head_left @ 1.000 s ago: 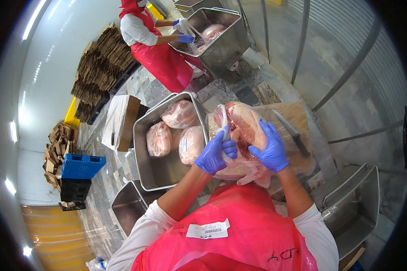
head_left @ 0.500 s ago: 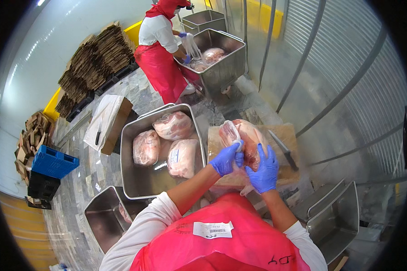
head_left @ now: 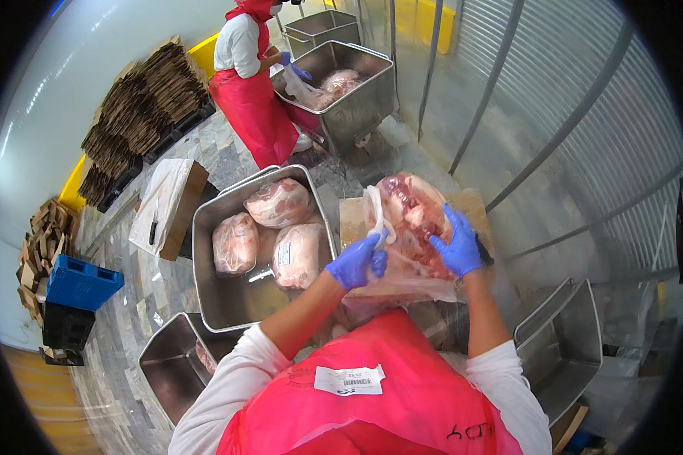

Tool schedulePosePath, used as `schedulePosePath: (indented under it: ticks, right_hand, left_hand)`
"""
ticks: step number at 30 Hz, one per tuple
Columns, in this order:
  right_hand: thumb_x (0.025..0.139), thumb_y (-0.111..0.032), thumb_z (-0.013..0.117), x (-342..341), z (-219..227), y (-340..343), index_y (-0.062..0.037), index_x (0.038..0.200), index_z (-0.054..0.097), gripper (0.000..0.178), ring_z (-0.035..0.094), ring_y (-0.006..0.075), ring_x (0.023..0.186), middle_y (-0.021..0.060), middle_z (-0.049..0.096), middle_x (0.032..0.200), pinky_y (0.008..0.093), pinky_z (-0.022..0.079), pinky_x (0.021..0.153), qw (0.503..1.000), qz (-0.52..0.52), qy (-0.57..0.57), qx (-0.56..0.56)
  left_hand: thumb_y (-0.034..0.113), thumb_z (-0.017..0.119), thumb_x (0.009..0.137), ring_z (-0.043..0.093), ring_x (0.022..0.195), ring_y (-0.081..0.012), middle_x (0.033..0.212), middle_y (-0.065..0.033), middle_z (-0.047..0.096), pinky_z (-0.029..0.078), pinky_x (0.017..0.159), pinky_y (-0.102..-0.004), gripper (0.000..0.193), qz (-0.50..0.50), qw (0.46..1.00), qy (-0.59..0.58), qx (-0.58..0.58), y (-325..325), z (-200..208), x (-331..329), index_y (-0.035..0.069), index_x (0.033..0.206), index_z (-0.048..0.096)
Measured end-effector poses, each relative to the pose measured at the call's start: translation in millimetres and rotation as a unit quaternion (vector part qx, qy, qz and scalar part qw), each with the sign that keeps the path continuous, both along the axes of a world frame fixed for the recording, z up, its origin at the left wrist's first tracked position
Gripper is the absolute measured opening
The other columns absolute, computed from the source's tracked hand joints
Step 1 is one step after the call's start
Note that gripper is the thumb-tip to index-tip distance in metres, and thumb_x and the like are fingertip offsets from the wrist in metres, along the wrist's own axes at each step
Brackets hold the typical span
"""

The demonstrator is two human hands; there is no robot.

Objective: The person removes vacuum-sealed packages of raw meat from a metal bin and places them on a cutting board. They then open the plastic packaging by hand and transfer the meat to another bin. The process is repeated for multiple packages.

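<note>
A large piece of raw meat (head_left: 416, 216), pink and red with pale fat, rests on the cutting board (head_left: 350, 220) in front of me. A clear plastic bag (head_left: 402, 287) lies about it and spreads toward my apron. Gloved in blue, my left hand (head_left: 359, 262) is closed on a bunched, twisted part of the bag at the meat's left side. My right hand (head_left: 461, 244) lies against the meat's right side with fingers apart. Just beyond that hand a knife's black handle (head_left: 485, 254) shows; its blade is hidden.
On my left, a steel tub (head_left: 202, 292) holds several bagged meat pieces (head_left: 278, 202). Smaller steel bins stand at lower left (head_left: 155, 356) and lower right (head_left: 565, 364). A knife (head_left: 154, 227) lies on a covered box (head_left: 188, 201). A co-worker (head_left: 254, 106) handles plastic at another tub (head_left: 364, 106).
The meat has turned, showing more of its red cut surface, and the bag has spread toward me. My left hand has drawn bunched plastic leftward; my right hand has moved up and right.
</note>
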State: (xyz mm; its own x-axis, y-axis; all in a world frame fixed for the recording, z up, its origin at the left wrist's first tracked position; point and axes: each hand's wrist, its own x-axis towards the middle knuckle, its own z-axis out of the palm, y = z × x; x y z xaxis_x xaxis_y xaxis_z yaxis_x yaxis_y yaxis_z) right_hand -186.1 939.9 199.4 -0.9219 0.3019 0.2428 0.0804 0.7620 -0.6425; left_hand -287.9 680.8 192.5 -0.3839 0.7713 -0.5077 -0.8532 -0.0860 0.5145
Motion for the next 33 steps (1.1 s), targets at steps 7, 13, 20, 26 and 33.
schedulePosePath:
  ticks: [7, 13, 20, 26, 33]
  right_hand:
    - [0.084, -0.030, 0.078, -17, -22, 91, -0.0035, 0.146, 0.041, 0.077, 0.051, 0.0253, 0.128, 0.0173, 0.052, 0.140, 0.0379, 0.040, 0.108, 0.968, -0.012, -0.023, -0.250]
    - [0.086, -0.024, 0.076, -2, -53, 138, -0.0045, 0.148, 0.040, 0.075, 0.056, 0.0199, 0.120, 0.0138, 0.057, 0.136, 0.0341, 0.044, 0.102, 0.866, -0.095, -0.059, -0.488]
    - [0.077, -0.032, 0.082, 28, -143, 109, -0.0062, 0.143, 0.047, 0.079, 0.056, 0.0238, 0.120, 0.0147, 0.058, 0.134, 0.0366, 0.046, 0.100, 0.922, -0.146, -0.107, -0.342]
    - [0.079, -0.025, 0.065, 1, -78, -25, -0.0064, 0.119, 0.061, 0.044, 0.060, 0.0355, 0.099, 0.0184, 0.062, 0.110, 0.0480, 0.047, 0.090, 0.972, -0.121, 0.057, 0.193]
    - [0.081, -0.029, 0.061, -34, -69, -74, -0.0074, 0.105, 0.062, 0.032, 0.061, 0.0378, 0.093, 0.0202, 0.063, 0.099, 0.0506, 0.047, 0.078, 0.983, -0.037, 0.000, 0.180]
  left_hand:
    - [0.037, 0.052, 0.100, 0.034, 0.054, -0.0108, 0.064, 0.0051, 0.033, 0.031, 0.051, -0.0275, 0.017, 0.109, 0.982, -0.098, -0.117, -138, -14, 49, 0.022, 0.091, 0.050]
    - [0.038, 0.040, 0.105, 0.032, 0.055, -0.0109, 0.064, 0.0049, 0.031, 0.030, 0.051, -0.0271, 0.018, 0.192, 0.970, -0.115, -0.098, -208, -16, 76, 0.023, 0.107, 0.050]
    - [0.041, 0.044, 0.103, 0.030, 0.051, -0.0102, 0.061, 0.0054, 0.030, 0.029, 0.048, -0.0271, 0.021, 0.257, 0.957, -0.009, -0.132, -255, 56, 53, 0.022, 0.100, 0.052]
    - [0.048, 0.041, 0.103, 0.026, 0.046, -0.0121, 0.056, 0.0049, 0.029, 0.026, 0.045, -0.0291, 0.034, 0.402, 0.895, 0.052, -0.186, -258, 102, 37, 0.019, 0.087, 0.048]
    - [0.043, 0.050, 0.101, 0.035, 0.051, -0.0130, 0.062, 0.0035, 0.038, 0.033, 0.050, -0.0297, 0.024, 0.460, 0.864, 0.106, -0.173, -319, 71, 71, 0.020, 0.094, 0.051]
